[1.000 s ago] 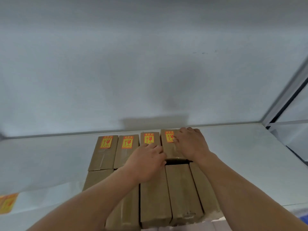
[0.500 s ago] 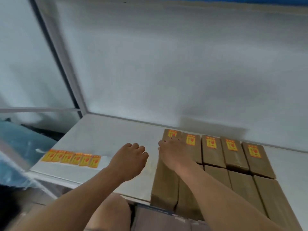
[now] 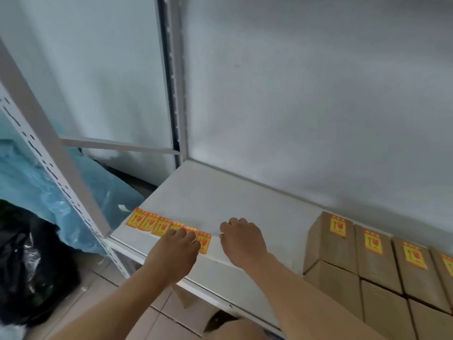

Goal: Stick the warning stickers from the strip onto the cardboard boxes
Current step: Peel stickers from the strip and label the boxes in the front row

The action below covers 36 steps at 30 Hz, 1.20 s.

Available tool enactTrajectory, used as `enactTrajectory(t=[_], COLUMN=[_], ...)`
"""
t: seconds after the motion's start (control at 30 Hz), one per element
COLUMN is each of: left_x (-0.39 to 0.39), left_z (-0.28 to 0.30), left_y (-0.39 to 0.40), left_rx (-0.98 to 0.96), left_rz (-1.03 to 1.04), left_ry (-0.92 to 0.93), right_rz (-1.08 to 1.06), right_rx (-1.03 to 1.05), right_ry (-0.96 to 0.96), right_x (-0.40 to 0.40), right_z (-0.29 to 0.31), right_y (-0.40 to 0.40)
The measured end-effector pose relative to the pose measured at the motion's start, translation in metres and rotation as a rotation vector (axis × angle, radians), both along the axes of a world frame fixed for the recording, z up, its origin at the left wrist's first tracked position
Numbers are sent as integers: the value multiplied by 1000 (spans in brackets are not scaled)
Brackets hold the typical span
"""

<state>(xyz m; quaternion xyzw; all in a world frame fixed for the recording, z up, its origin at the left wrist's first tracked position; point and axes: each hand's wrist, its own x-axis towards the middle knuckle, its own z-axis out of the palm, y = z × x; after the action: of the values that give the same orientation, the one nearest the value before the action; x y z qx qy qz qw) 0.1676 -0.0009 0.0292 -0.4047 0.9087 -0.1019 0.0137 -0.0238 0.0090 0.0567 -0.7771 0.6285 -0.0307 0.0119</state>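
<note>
A strip of orange-and-yellow warning stickers (image 3: 149, 220) lies along the front left edge of the white shelf (image 3: 220, 192). My left hand (image 3: 177, 249) lies over the strip's right part, its fingers resting on the stickers. Just right of the strip's end, my right hand (image 3: 242, 239) hovers with fingers curled down to the shelf surface; whether it pinches the backing I cannot tell. Brown cardboard boxes (image 3: 328, 244) stand in rows at the right, the back ones each carrying a sticker (image 3: 338, 225) on top.
A white slotted shelf upright (image 3: 56, 168) stands at the left. Beyond it are blue plastic sheeting (image 3: 29, 182) and a black bag (image 3: 27, 263) on the floor. A grey wall (image 3: 318, 106) closes the shelf's back.
The view swung left from the boxes to the sticker strip. Both hands left the boxes and moved left; my left hand now rests on the strip and my right hand is beside its end.
</note>
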Motion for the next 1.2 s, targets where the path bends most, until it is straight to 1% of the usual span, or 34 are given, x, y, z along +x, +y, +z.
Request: enactTrajectory(t=[0.1,0.2,0.3,0.4,0.5,0.6,0.7,1.0,1.2], left_x=[16,18,12,4,4,7,8,8,7], left_z=[-12,-18,-24,-30,-38,-45,-48,-50,-50], left_y=[-15,-25,-35,-42,-44,-41,-41,-34,-36], left_rx=[52,161,240,276,344,349,354,378,406], left_rz=[100,197,222,230,267,270,279,297,304], left_ry=[78,187,229,223,172,100,113,130,130], right_rz=[-64,-178,-237,-252,-273,-274,-272,-321,-279], right_rx=[115,228,286,274,226,158,125,143,179], right_ry=[-93,-230,-254,-240,-240,-230,-232,-296,-190], right_x=[23,34,34,35,38,41,42,41,46], right_z=[-20,-38,-52,-61,-67,-70,-71,-68,-68], right_y=[-17,-30,-37,-38,-36,-31,-29,-33,-32])
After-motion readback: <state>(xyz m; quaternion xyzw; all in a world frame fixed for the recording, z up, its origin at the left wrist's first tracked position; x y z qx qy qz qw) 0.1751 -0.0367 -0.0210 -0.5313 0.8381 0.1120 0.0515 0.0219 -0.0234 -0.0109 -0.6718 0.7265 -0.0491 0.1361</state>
